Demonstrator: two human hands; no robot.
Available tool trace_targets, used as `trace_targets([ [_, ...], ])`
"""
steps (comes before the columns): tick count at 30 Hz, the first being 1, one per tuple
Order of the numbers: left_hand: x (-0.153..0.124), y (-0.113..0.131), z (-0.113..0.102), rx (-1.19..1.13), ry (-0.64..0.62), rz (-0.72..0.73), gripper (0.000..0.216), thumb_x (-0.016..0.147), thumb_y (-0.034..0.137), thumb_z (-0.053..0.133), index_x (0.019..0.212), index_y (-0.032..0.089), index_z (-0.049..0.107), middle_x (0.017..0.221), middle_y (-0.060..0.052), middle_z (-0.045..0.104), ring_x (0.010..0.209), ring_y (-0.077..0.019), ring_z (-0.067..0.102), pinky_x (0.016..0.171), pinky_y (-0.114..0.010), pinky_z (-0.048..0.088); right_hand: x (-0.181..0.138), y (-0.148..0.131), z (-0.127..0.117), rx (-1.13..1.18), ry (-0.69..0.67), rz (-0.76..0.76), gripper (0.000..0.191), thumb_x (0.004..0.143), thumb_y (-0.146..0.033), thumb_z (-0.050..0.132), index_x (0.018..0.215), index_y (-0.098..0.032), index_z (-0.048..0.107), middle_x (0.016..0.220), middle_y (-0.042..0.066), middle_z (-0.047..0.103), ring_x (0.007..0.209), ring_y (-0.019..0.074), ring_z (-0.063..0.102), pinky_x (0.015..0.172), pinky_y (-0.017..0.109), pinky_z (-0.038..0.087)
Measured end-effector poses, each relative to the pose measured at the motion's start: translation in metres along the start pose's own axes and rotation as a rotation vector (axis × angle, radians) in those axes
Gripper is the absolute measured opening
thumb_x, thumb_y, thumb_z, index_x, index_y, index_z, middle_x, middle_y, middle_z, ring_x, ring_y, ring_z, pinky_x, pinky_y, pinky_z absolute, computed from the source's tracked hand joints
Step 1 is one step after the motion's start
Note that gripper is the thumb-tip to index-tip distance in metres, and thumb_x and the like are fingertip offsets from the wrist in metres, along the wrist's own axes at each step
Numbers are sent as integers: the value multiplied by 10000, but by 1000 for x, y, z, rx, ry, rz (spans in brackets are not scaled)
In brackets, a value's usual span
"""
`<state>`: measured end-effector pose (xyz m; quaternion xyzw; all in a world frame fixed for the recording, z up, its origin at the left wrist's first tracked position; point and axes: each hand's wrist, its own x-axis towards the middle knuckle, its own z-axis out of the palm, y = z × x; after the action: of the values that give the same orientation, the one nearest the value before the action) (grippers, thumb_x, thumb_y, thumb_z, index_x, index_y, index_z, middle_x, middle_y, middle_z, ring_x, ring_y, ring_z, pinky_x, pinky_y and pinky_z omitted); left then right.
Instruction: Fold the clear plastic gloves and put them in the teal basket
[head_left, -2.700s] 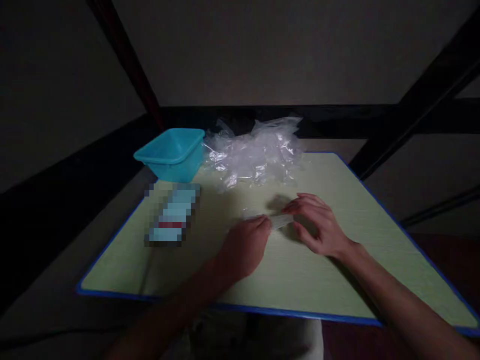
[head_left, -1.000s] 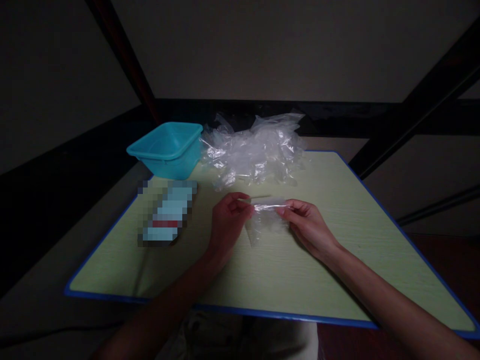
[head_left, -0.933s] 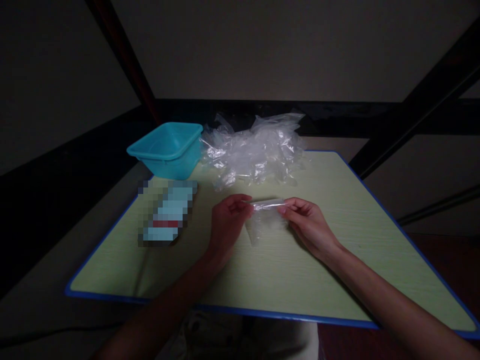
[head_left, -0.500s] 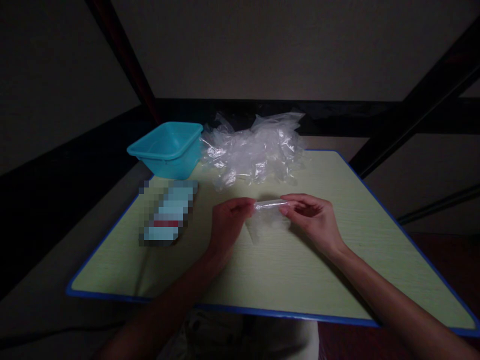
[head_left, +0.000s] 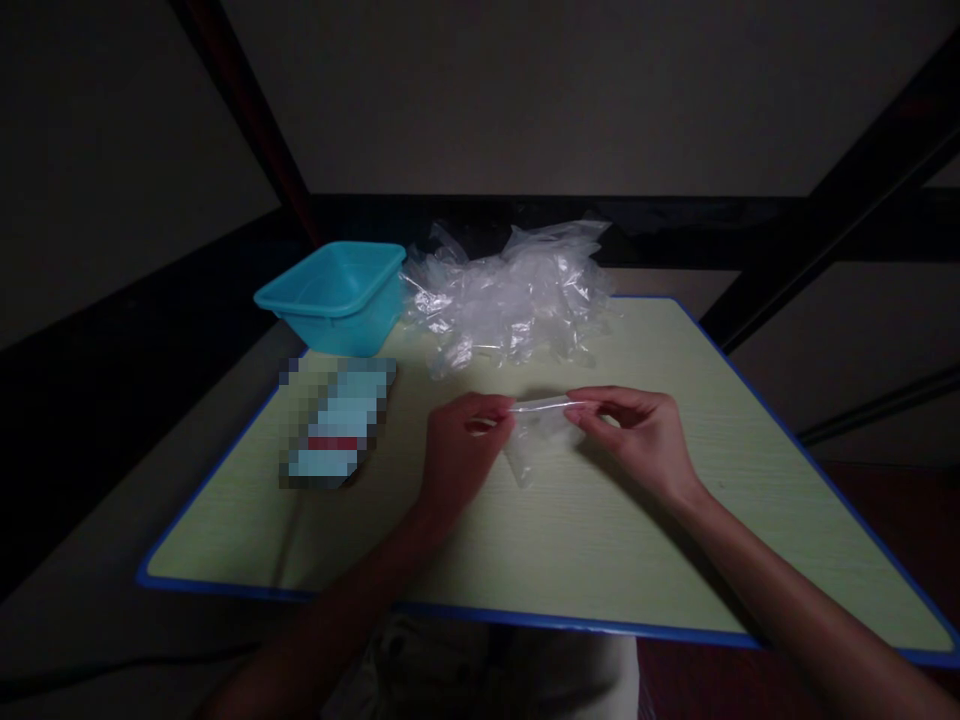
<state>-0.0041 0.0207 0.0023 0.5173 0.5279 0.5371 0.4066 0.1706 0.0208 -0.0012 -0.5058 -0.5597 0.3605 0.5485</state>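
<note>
The fingers (head_left: pixel 489 406) of the left hand (head_left: pixel 459 455) and right hand (head_left: pixel 651 440) were clamped on a clear bag (head_left: pixel 535 426), its top edge drawn taut between them. Below them spread the counter (head_left: pixel 585 550), pale yellow-green, faintly grained, rimmed in blue. Beyond the fingers rose a heap of clear plastic (head_left: pixel 510 295); to its left, a blue tub (head_left: pixel 337 325). Left of the fingers lay an oblong thing (head_left: pixel 339 425), blurred by pixels. The room was dim, with a grey wall (head_left: pixel 525 100) past the heap and a dark beam (head_left: pixel 817 225) slanting up far to the fingers' right.
</note>
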Motion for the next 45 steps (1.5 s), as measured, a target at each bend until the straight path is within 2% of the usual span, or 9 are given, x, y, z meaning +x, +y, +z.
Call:
trace_targets([
  [8,-2,-2,0,140,-6,165,177,613,42,647,651,198,723,674,1,679,596,-124,595,556,-209,461,-2,-2,-4,-188,-34,-82,125,658,-254,710,769,-219,756,692,25,728,626,194,654,647,359,527],
  [15,-2,-3,0,166,-28,201,196,616,28,633,622,207,712,645,11,655,604,-126,584,542,-201,435,-2,-1,-8,-300,-95,-197,102,712,-269,671,776,-248,746,748,23,733,692,224,661,704,383,511],
  [22,-1,-4,0,152,-81,219,170,631,36,621,593,190,682,632,16,600,582,-107,551,500,-175,413,0,-5,-11,-402,-161,-360,112,762,-237,601,724,-233,706,709,35,623,666,186,586,610,330,461],
  [26,0,-2,0,83,-108,209,111,629,82,636,581,180,655,692,9,578,639,-110,559,554,-182,447,0,-5,-12,-362,-161,-413,54,731,-193,619,709,-215,663,866,55,596,841,208,575,741,363,453],
  [29,-1,2,0,-69,-157,137,65,624,118,645,591,168,620,784,-14,632,758,-133,596,709,-222,477,-1,-6,-11,-184,-253,-312,57,769,-220,602,713,-213,611,956,58,635,943,218,578,830,383,426],
  [31,-1,5,0,-185,-228,30,43,630,149,644,617,160,605,785,-26,662,782,-146,617,745,-244,478,-2,-8,-10,-47,-290,-193,87,785,-263,596,718,-210,586,862,45,653,845,198,600,753,349,446],
  [36,0,6,0,-342,-255,-108,98,599,179,668,640,155,582,651,11,636,655,-112,605,630,-208,474,-4,-11,-5,92,-200,-23,156,706,-307,662,670,-214,541,513,-53,486,451,95,417,421,227,315],
  [42,1,6,2,-406,-316,-335,250,553,317,729,687,135,624,622,2,640,561,-123,610,623,-266,511,-4,-5,1,264,-158,145,186,685,-308,657,693,-210,499,459,-77,487,376,66,362,377,199,247],
  [45,0,4,2,-342,-356,-381,283,547,374,738,646,128,641,596,-10,638,547,-133,615,599,-262,506,-4,-1,4,319,-133,204,197,661,-302,669,691,-204,500,455,-78,492,378,62,359,382,197,254],
])
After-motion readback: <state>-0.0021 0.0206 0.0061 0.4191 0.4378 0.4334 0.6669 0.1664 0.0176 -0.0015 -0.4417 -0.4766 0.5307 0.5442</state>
